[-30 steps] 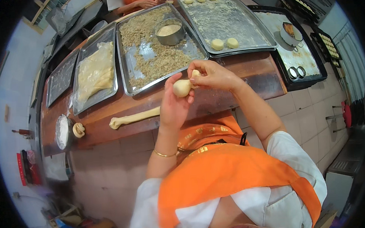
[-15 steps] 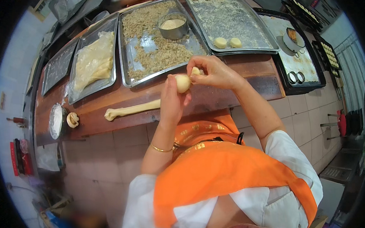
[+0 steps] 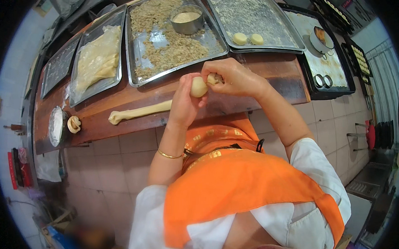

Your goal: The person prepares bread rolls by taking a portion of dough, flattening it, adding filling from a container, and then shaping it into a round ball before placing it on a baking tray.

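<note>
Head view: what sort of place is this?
Most likely a bakery or pastry kitchen: metal trays of crumbly filling and shaped pieces, a dough rope on the wooden counter, both hands shaping a dough ball.

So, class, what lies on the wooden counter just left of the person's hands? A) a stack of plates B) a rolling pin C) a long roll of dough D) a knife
C: a long roll of dough lies on the wooden counter, left of the left hand, which cups a dough ball.
</note>
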`<state>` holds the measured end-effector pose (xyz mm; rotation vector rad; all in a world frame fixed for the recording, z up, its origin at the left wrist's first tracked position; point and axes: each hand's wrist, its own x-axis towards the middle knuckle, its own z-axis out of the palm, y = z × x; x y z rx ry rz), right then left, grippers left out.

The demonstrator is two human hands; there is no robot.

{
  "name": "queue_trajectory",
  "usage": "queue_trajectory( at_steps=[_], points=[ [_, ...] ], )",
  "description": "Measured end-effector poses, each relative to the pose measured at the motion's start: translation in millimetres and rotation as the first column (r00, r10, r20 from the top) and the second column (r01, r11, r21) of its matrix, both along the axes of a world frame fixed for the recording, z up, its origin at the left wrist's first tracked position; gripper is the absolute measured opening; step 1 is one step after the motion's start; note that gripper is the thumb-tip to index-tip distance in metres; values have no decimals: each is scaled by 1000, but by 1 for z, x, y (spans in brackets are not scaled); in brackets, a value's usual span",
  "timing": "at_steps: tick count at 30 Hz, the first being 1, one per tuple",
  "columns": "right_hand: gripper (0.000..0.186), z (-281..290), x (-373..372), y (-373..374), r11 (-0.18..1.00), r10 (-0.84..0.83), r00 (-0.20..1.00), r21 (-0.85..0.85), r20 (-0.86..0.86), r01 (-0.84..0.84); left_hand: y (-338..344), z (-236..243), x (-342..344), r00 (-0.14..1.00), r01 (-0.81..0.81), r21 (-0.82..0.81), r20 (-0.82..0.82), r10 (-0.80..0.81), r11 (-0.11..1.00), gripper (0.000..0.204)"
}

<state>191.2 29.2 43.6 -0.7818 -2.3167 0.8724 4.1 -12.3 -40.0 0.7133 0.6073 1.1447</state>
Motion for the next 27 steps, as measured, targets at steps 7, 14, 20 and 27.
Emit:
queue_trajectory(
  at_steps=[7,14,20,27],
  points=[
    [15,-6,4,-1,980,46,993,187,113,-67,1,4,15,960,-150,-113,-254,118,982,42],
    [25,4,10,-11,935,57,978,331,202,-123,15,2,-1,913,70,105,-408,-22,992,33],
    [32,-7,27,-11,942,78,995,321,70,-97,2,5,7,821,214,407,-567,62,888,34],
    [23,-90,50,-8,915,-359,913,122,-191,385,-1,-54,18,453,318,543,-807,378,777,37]
  ],
)
